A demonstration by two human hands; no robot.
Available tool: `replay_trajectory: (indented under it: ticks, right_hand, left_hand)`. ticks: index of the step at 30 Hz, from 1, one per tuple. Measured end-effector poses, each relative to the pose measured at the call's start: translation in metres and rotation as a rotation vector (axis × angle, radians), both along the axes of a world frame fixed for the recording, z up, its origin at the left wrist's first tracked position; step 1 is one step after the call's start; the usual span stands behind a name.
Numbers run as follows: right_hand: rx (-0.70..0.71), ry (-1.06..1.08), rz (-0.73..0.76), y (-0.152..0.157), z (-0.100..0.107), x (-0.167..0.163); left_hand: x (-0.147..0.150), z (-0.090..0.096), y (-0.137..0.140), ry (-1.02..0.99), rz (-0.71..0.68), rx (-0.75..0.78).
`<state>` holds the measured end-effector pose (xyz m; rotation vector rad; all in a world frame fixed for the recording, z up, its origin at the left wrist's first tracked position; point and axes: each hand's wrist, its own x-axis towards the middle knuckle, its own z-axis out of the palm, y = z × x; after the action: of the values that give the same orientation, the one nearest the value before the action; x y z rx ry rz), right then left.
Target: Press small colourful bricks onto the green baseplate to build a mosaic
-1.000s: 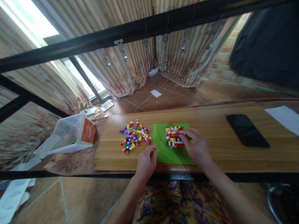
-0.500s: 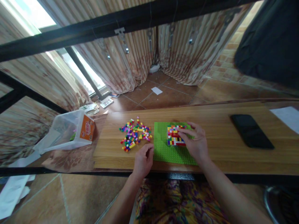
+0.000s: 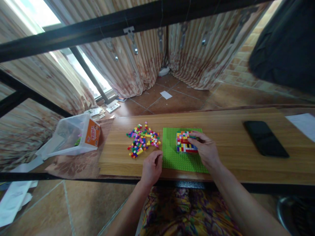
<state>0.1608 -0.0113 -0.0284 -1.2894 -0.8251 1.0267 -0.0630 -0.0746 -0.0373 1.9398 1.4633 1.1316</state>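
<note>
Presently, right hand (image 3: pixel 207 149) half-curled over brick build (image 3: pixel 182 143), any grip indiscernible; left hand (image 3: pixel 151 166), loosely curled, contents hidden, could better steady green baseplate (image 3: pixel 170 160).

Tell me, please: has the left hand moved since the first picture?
Yes, slightly to the left, judged against the green studded baseplate: the left hand overlapped its left edge then, and now appears just beside it.

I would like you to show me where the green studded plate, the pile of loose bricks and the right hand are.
Green studded plate (image 3: pixel 169 158), head view: bare left part.
Pile of loose bricks (image 3: pixel 139 142), head view: its middle.
Right hand (image 3: pixel 208 150), head view: back of the hand.
</note>
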Motion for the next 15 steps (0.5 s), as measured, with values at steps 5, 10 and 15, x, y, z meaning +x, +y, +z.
replay_trajectory:
  ticks: [5,10,15]
  right_hand:
    - [-0.075,0.08,0.043,-0.0002,0.0048,-0.001]
    - [-0.083,0.094,0.06,0.0008,0.0066,0.0001]
    - [-0.07,0.016,0.078,-0.0001,0.0024,0.0024]
  left_hand:
    - [0.0002,0.0008,0.0,-0.006,-0.003,-0.005]
    - [0.0006,-0.0007,0.0001,-0.037,-0.004,-0.01]
    - [-0.0006,-0.0004,-0.002,-0.168,0.081,-0.031]
